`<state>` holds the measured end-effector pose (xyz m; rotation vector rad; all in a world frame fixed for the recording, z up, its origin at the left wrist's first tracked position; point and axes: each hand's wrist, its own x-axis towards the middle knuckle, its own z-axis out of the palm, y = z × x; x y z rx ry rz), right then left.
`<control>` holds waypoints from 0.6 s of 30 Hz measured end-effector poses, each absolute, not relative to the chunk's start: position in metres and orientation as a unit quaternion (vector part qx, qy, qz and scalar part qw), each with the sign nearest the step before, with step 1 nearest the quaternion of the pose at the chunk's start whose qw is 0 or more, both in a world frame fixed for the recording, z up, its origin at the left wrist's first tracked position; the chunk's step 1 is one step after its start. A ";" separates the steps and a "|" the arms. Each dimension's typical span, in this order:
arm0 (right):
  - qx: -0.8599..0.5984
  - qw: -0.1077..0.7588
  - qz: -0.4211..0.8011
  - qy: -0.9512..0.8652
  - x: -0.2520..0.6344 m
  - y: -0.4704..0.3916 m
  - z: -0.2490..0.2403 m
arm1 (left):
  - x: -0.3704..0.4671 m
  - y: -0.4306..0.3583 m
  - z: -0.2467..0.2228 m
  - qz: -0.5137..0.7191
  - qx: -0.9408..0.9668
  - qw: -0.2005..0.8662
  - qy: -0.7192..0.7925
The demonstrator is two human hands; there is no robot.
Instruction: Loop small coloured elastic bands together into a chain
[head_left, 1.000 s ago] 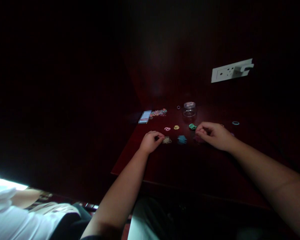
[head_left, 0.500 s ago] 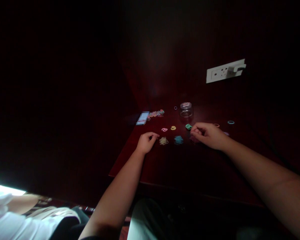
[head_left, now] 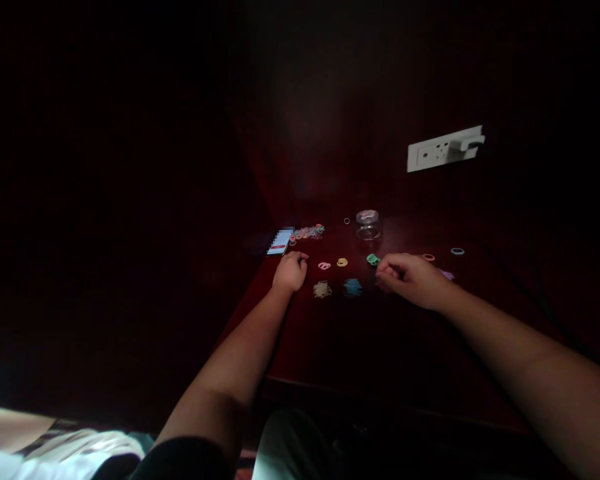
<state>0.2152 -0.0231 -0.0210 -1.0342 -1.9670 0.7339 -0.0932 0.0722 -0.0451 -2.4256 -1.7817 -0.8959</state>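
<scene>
My left hand [head_left: 291, 271] rests low over the table beside the phone, just short of a mixed heap of coloured hair ties [head_left: 309, 233]. Its fingers are loosely stretched and I see nothing in them. My right hand [head_left: 411, 280] is closed, fingertips together over a dark reddish bunch of hair ties [head_left: 381, 285] that it partly covers; whatever those fingers hold is hidden. Beside it lies a green bunch [head_left: 373, 259]. Between the hands are a cream pile [head_left: 323, 289], a blue pile [head_left: 353, 287], pink ties [head_left: 324, 266] and yellow ties [head_left: 343, 263].
A clear lidded jar [head_left: 369, 225] stands behind the piles. A phone [head_left: 281, 241] lies at the table's left edge. Orange [head_left: 429, 257], teal [head_left: 457, 251] and purple ties [head_left: 447, 274] are to the right. A wall socket [head_left: 445, 149] holds a plug. Another person's clothing [head_left: 75, 450] shows lower left.
My left hand has moved forward from beside the cream pile towards the mixed heap, and its pinch has loosened. My right hand stays over the reddish bunch. The whole view has shifted slightly.
</scene>
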 end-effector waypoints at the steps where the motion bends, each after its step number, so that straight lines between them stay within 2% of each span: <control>1: -0.409 0.388 0.285 -0.775 0.215 -0.023 -0.021 | -0.092 0.077 -0.045 -0.282 -0.773 0.006 -0.568; 18: -0.435 0.386 0.254 -0.772 0.211 -0.028 -0.018 | -0.070 0.153 -0.039 -0.217 -0.834 0.053 -0.504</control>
